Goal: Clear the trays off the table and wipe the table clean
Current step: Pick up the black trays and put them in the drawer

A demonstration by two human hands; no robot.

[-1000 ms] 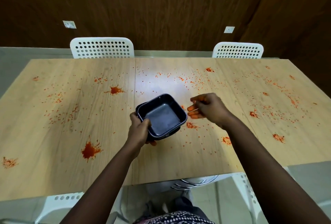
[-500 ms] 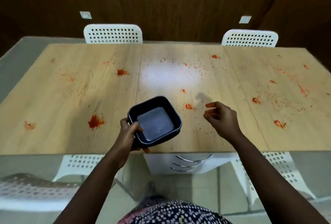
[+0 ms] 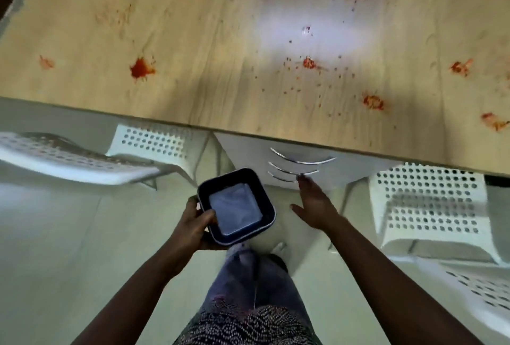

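Note:
My left hand (image 3: 193, 227) grips the left rim of a stack of dark square trays (image 3: 236, 205), held level in front of me, off the table and over the floor. My right hand (image 3: 314, 203) is flat with its fingers apart and holds nothing; its fingertips reach toward the curved metal handles of a white drawer unit (image 3: 299, 163) under the table. The light wooden table (image 3: 220, 82) fills the upper part of the view, spattered with red sauce stains (image 3: 142, 68) and small crumbs.
White perforated chairs stand at the near table edge: one on the left (image 3: 154, 141), another further left (image 3: 55, 159), one on the right (image 3: 430, 206). My legs (image 3: 248, 275) show over the pale floor below.
I have stepped back and my view has tipped down. The trays have left the table and now hang below its near edge. My right hand has dropped from the tabletop to the drawer handles.

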